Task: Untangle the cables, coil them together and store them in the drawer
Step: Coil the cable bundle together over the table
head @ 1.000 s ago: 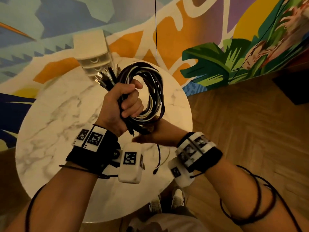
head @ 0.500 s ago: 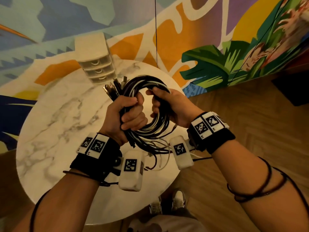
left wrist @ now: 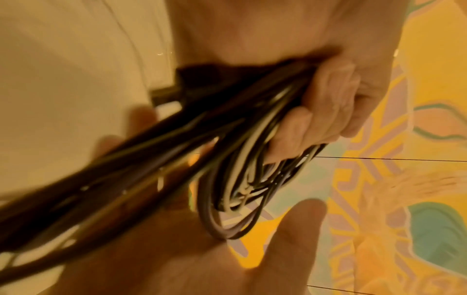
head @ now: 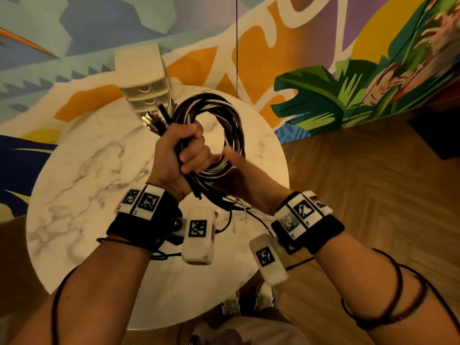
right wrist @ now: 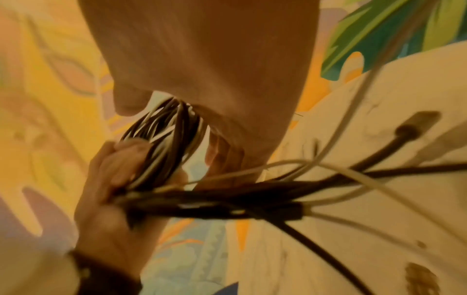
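Gripping coil of cables [head: 211,135] in our left hand [head: 179,155] above table [head: 87,170], head view — drawer unit [head: 144,78] beyond, plug ends toward it. Right hand [head: 239,175] under loop, thumb up; grasp unclear. Left wrist: fingers [left wrist: 326,111] wrapped round bundle. Right wrist: loose tails [right wrist: 328,179] trailing — right hand nearer them.

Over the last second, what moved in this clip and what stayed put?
The right hand, which gripped the top right of the black-and-white cable coil half a second ago, dropped back under the coil's lower edge, thumb raised. The left hand kept its grip on the coil; the small white drawer unit stayed shut on the round marble table.
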